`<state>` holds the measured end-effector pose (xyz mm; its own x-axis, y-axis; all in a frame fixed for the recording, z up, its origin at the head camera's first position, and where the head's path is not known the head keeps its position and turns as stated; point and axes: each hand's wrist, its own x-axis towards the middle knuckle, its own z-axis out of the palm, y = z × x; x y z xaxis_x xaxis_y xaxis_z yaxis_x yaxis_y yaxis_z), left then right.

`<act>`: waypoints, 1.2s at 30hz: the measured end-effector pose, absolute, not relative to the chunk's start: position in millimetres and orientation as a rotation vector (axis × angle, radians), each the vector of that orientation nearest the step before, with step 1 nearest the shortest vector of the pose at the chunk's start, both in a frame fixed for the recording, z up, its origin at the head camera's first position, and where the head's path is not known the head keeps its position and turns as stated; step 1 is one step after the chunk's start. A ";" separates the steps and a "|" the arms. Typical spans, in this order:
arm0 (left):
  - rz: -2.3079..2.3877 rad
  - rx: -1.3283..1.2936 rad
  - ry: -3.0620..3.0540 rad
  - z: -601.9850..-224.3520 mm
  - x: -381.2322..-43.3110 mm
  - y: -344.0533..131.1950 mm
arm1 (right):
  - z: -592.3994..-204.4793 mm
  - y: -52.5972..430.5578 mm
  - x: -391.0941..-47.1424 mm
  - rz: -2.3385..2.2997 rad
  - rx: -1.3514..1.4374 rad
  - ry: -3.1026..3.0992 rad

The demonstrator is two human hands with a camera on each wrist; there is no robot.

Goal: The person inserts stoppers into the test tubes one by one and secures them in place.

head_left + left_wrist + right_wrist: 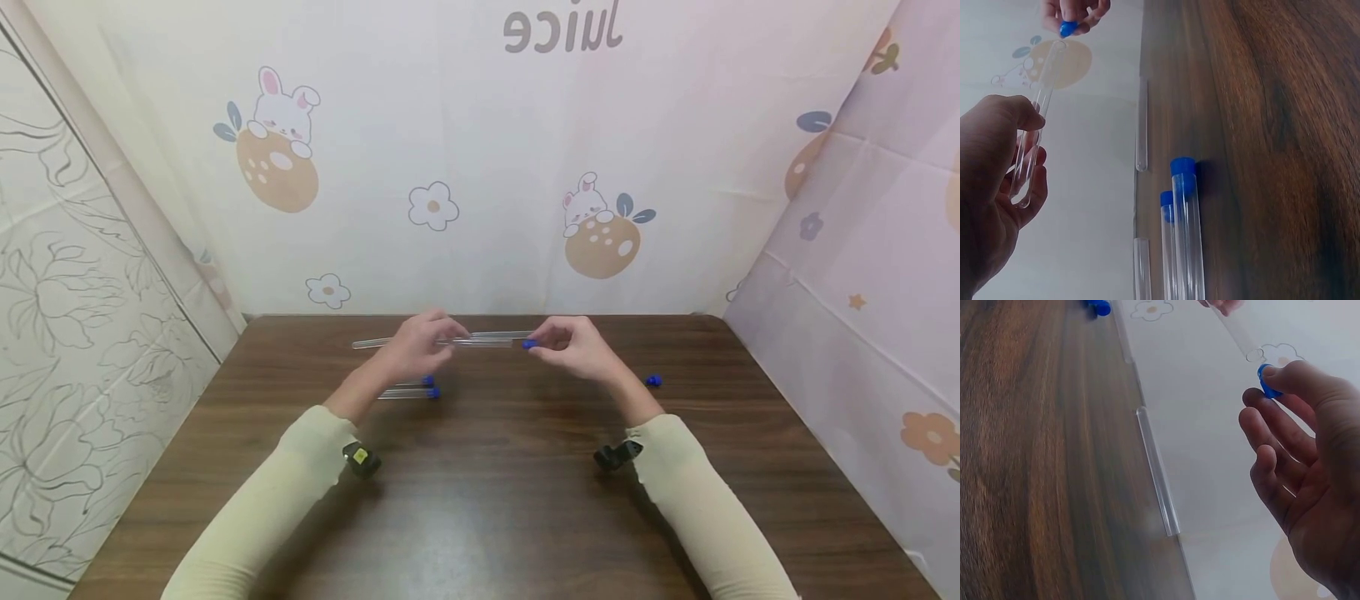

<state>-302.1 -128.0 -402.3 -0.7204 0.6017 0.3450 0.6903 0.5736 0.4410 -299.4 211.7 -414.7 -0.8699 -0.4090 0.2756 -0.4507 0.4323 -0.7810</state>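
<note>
My left hand [420, 343] holds a clear test tube [1049, 84] between thumb and fingers, its mouth pointing at the right hand. A blue cap [1265, 380] is pinched between the thumb and fingers of my right hand [576, 346]. Only a small gap shows between this cap and the tube's rim. Near the left forearm lie two test tubes with blue caps [1188, 231], side by side. Farther back, an uncapped test tube [1159, 475] lies along the table's far edge, and part of another uncapped tube [1142, 269] shows to its left.
A loose blue cap [654, 381] lies on the brown wooden table [480, 500], to the right of the right hand. Behind the far edge hangs a pale curtain [480, 125] with rabbit and flower prints. More patterned cloth stands at both sides.
</note>
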 end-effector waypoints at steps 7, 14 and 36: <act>-0.851 -1.108 -2.611 -404.0 -302.1 -124.2 | -414.8 206.7 -298.6 1.473 0.776 -2.613; -0.881 -1.094 -2.612 -404.6 -298.5 -121.0 | -416.1 202.1 -298.0 1.468 0.743 -2.616; -0.853 -1.171 -2.434 -408.3 -292.6 -120.9 | -416.3 196.4 -293.3 1.464 0.769 -2.617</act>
